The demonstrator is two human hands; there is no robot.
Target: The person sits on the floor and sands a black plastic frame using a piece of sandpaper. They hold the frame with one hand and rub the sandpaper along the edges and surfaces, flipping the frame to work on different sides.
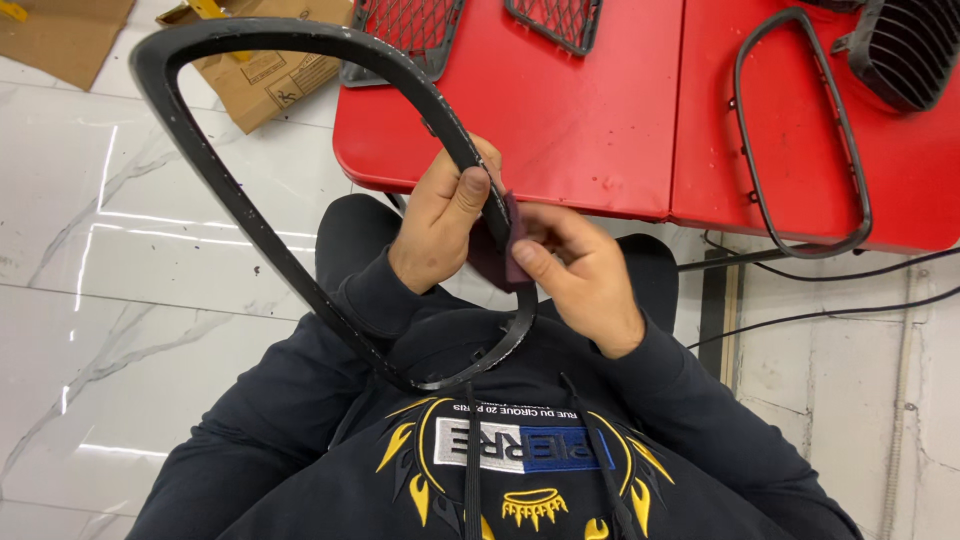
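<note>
the left hand [445,215] is clamped around the rim of a large glossy black plastic trim ring [250,200], a rounded, elongated loop that rises over the lap and sweeps up past the near left corner of the red folding table [580,130]. the right hand [580,275], just beside the left and below the table's near edge, pinches a small dark maroon abrasive pad [505,240] between thumb and fingers, pressed against the ring's rim. on the table, toward its right side, lies a second thin black trim loop [800,130]; a black slatted grille [910,50] sits at the table's far right corner, and two black mesh grille inserts [410,30] rest along its far edge. left of the table, brown cardboard pieces [260,75] lie on the white marble floor [120,300]
</note>
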